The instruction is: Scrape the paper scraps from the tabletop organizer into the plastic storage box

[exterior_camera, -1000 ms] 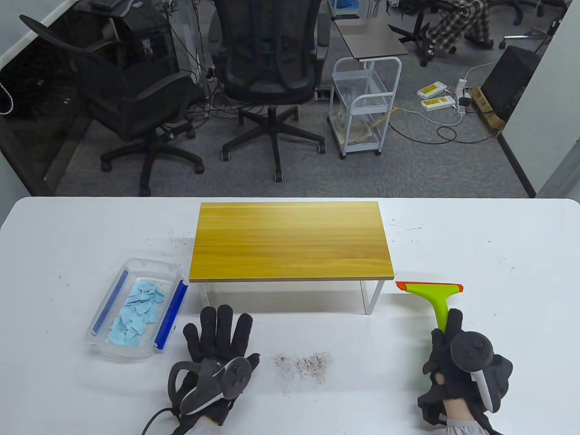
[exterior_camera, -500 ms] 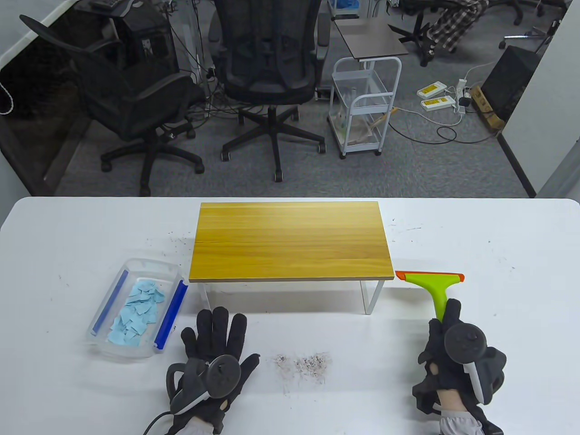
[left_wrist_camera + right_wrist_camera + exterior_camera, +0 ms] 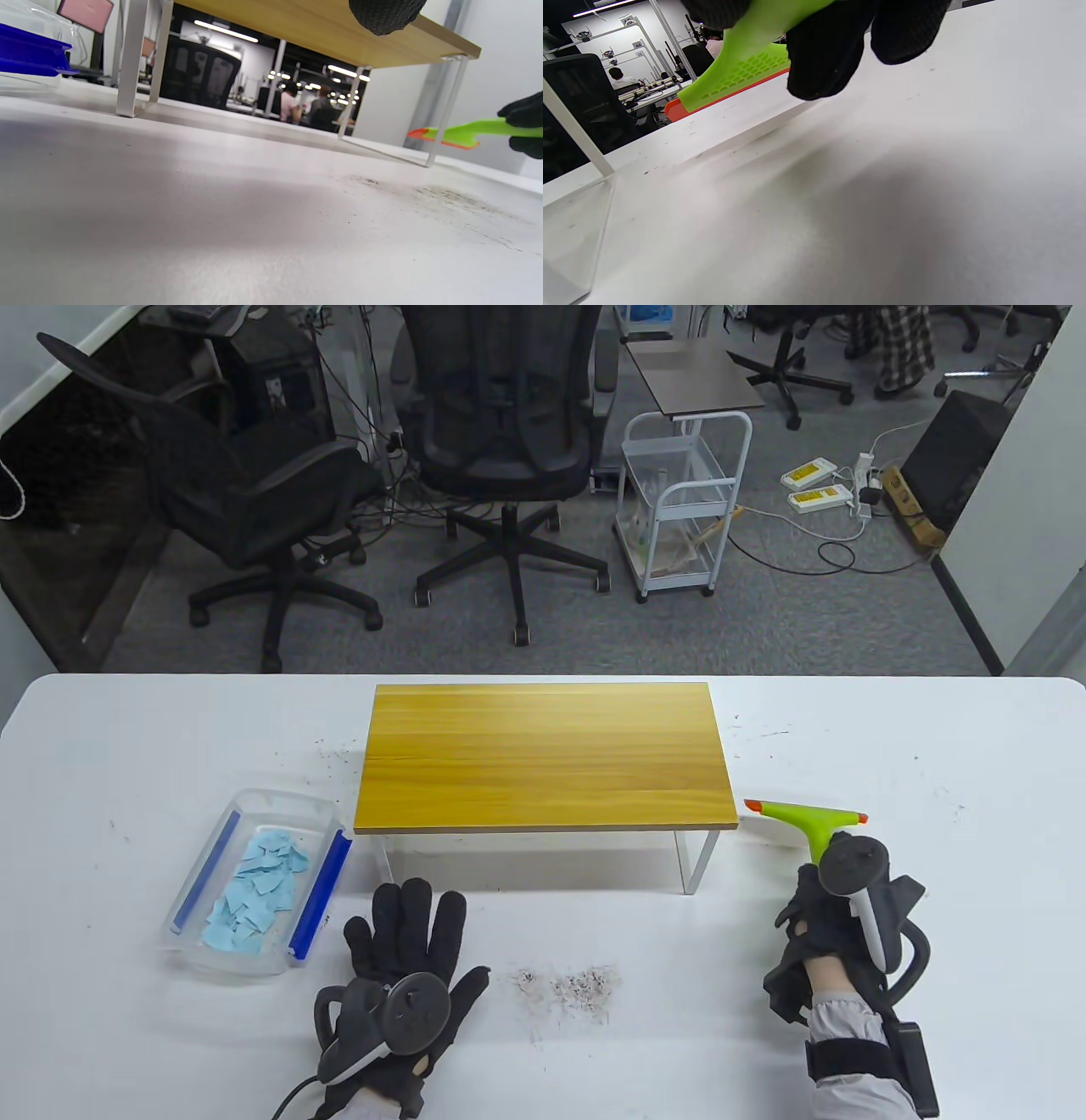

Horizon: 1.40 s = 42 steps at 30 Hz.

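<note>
With our right hand (image 3: 836,912) clenched on the scraper (image 3: 806,817) at right and left hand (image 3: 407,959) flat, the scraps (image 3: 254,899) already in the box (image 3: 254,886) lower left, we should lower the blade gently beside the organizer (image 3: 543,755).

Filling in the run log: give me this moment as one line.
left hand flat on table | right hand grips scraper | scraps in box | organizer bare
</note>
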Motion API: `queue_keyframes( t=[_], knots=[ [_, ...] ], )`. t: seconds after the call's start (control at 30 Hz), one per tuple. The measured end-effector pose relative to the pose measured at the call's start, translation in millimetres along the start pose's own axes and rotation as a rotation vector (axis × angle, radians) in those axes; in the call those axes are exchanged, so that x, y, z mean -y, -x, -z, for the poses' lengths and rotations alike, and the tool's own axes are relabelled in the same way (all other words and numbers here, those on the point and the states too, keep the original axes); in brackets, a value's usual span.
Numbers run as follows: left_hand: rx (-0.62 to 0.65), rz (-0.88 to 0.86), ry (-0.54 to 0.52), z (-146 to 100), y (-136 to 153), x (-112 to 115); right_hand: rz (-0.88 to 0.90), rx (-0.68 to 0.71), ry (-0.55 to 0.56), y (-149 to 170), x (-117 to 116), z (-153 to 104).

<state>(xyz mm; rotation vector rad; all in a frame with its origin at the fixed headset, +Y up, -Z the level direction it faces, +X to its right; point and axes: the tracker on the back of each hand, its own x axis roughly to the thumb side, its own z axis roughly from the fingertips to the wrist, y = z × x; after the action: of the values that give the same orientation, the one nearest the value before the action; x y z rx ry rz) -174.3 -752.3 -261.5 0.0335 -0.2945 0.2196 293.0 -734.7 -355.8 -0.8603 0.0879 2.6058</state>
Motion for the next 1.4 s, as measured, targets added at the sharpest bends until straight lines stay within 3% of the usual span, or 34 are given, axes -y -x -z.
queue_keyframes(
  t=[0.2, 0.47, 0.7, 0.97, 1.13, 1.4],
  knots=[
    [-0.014, -0.001, -0.011, -0.5, 2.6, -2.3, -0.079, -0.025, -0.025, -2.1, -9.7, 6.0],
    [-0.008, -0.002, -0.033, -1.7, 1.1, -5.4, -0.526, -0.050, -0.017, -15.2, -29.7, -2.1],
    [-0.008, -0.003, -0.031, -2.6, 2.7, -5.6, -0.662, -0.077, -0.054, -20.6, -42.5, -3.7],
    [-0.009, 0.035, -0.026, -2.6, 1.5, -5.4, -0.652, -0.091, -0.095, -20.2, -39.9, -4.7],
    [-0.014, 0.037, -0.037, -3.6, 1.7, -7.4, -0.515, -0.033, -0.068, -20.2, -17.0, -15.7],
    [-0.008, 0.072, -0.051, -5.8, -3.1, -9.1, -0.297, 0.330, 0.230, -31.5, 27.7, -89.6]
  ],
)
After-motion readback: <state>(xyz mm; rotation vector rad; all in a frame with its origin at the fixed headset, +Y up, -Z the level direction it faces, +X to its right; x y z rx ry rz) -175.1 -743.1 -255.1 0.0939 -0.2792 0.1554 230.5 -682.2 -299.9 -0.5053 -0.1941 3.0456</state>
